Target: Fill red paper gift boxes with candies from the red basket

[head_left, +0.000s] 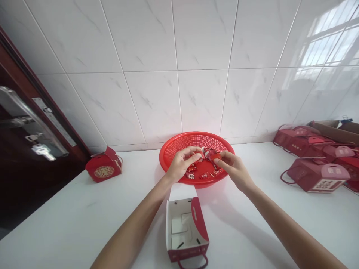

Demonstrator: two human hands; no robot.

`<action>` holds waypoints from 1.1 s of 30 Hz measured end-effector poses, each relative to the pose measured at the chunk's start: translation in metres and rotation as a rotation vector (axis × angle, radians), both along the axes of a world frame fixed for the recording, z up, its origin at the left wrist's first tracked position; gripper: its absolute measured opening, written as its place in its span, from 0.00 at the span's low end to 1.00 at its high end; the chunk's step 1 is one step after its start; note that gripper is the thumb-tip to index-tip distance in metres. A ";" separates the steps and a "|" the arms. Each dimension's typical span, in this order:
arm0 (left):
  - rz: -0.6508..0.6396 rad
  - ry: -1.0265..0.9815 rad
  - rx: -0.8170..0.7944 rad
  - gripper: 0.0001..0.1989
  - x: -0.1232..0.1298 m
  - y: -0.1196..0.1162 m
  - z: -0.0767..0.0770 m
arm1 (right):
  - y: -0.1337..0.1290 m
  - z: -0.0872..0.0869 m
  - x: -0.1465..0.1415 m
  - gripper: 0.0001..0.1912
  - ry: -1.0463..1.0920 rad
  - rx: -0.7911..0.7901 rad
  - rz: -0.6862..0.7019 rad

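Both hands reach over a red plastic basket point(171, 149) holding several small red-wrapped candies point(204, 175). My left hand point(183, 162) is closed in a pinch on a wrapped candy point(201, 156), mostly hidden by the fingers. On the other side, my right hand point(234, 168) pinches a red-wrapped candy point(216, 157) between thumb and fingers. Between my forearms stands an open red gift box point(188, 256), its white inside showing nothing in it. One white flap points toward the basket, and a cord handle hangs at the near end.
A closed red gift box point(104, 168) stands at the left of the white table point(84, 224). Several more red boxes point(316, 175) cluster at the right, near a brown carton point(333, 130). A tiled wall point(151, 97) rises behind; a door with keys point(43, 150) is at left.
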State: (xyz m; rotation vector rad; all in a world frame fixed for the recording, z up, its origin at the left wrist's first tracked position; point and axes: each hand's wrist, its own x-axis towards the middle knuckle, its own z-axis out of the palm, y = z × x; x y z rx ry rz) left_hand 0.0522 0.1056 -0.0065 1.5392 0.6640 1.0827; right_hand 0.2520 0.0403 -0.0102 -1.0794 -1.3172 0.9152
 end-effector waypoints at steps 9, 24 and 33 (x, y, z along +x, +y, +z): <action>-0.047 -0.056 -0.039 0.15 -0.001 -0.001 -0.001 | -0.002 -0.003 -0.002 0.19 -0.103 0.050 -0.009; -0.006 0.047 0.036 0.19 0.000 -0.004 -0.004 | 0.001 -0.006 -0.002 0.19 -0.121 0.034 -0.005; 0.067 0.021 0.001 0.18 0.002 -0.003 -0.002 | 0.004 0.007 -0.002 0.22 -0.040 -0.044 0.039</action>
